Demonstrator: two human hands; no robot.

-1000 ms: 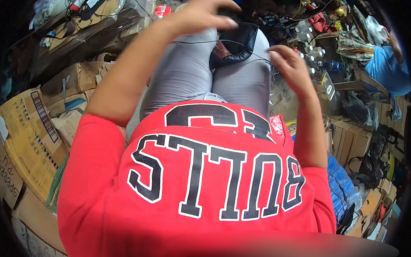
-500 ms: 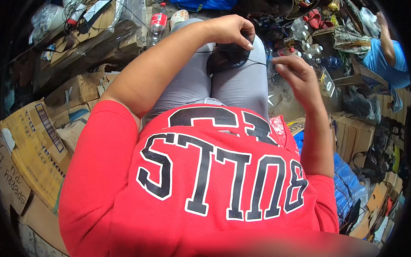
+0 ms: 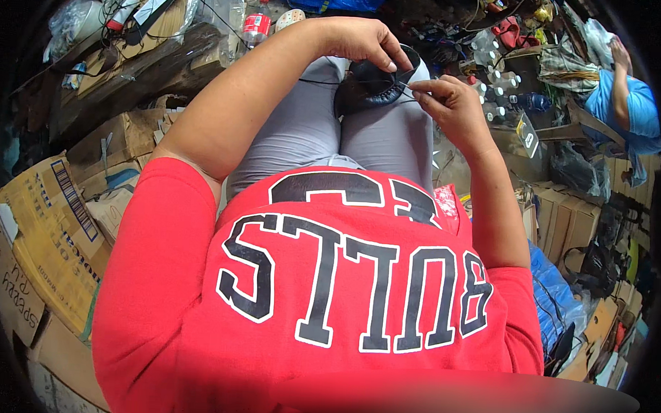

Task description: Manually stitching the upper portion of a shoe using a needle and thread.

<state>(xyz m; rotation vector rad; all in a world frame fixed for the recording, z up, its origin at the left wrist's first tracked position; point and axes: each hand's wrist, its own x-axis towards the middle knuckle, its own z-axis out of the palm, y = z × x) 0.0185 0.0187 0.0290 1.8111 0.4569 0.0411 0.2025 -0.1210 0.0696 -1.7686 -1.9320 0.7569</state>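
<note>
A black leather piece (image 3: 374, 90), rounded and hollow like a shoe upper with a puckered seam, rests over my grey-trousered knees. My left hand (image 3: 361, 44) closes on its far rim, thumb and fingertips at the opening. On the right, my right hand (image 3: 454, 107) pinches a thin, pale, needle-like tool or strand (image 3: 411, 90) whose tip touches the piece's edge; its exact kind is too small to tell. Dark thread runs from the piece leftward across my left leg.
Flattened cardboard (image 3: 53, 226) lies at my left, beside a cluttered low wooden bench (image 3: 131, 76). A red-labelled plastic bottle (image 3: 257, 25) stands ahead. Several bottles (image 3: 498, 85) lie to the right, near a person in a blue shirt (image 3: 629, 108). Blue plastic sheeting (image 3: 553, 287) lies at my right.
My right hand has come in from the right to the piece's edge, and its fingers have pinched together. The piece has tilted so its opening shows. My left hand has shifted slightly.
</note>
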